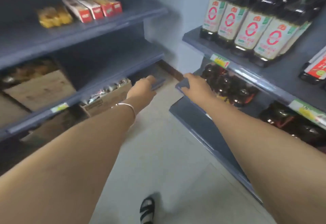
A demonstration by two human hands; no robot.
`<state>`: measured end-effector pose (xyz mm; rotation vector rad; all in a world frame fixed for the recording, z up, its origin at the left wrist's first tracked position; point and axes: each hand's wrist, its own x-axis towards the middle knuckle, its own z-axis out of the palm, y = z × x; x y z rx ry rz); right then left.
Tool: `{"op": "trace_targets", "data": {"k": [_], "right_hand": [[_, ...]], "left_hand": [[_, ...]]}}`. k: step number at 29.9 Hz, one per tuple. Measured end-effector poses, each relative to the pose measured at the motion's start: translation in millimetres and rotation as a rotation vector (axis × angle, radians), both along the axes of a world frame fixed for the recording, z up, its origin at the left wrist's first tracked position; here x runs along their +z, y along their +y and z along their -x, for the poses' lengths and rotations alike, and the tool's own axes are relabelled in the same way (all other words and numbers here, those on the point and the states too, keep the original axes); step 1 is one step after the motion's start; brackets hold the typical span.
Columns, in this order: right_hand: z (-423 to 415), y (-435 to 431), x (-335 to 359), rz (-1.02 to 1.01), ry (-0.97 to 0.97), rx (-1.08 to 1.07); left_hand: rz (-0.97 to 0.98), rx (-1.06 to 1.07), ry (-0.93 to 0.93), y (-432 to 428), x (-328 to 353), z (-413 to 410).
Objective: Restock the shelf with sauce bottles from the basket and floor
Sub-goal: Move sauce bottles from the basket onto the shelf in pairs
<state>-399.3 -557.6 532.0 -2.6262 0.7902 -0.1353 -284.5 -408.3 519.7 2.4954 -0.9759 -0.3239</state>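
The sauce bottles (247,29) stand in a packed row on the shelf (285,73) above and to the right of the right hand (194,84), with more dark bottles (229,86) one tier down, just beside that hand. Full of dark liquid, they are probably heavy for their size and rigid. The glossy labels look slippery, and whether the bottles are glass or plastic cannot be told, so a drop could be costly. A sound hold would wrap the body just under the shoulder or take the neck, with the base supported. Both arms reach forward. The left hand (144,86) touches a blue-grey edge (157,83) at the end of the left shelving, and the right hand meets a similar blue-grey piece (183,87). Motion blur hides the fingers, so I cannot tell whether either hand grips or only rests there. No basket and no bottles on the floor are in view, and the bottle caps are cut off at the top.
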Motion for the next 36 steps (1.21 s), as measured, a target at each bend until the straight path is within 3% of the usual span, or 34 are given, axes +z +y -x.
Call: {"op": "trace_targets", "data": {"k": [11,18,23,36], "right_hand": [[-166,237,-48,-0.048,0.087,0.425],[-258,341,-126,-0.083,0.165,0.582],[-305,356,-192,-0.089,0.272,0.61],[-430,315,-402,-0.125,0.479,0.6]], "left_hand": [[-0.022,0.475,0.055,278,-43,-90],[-0.178,0.586,0.147,398,-122,-154],[-0.212,0.622,0.238,410,-189,-194],[-0.275,0.551,0.441,342,-400,-313]]}}
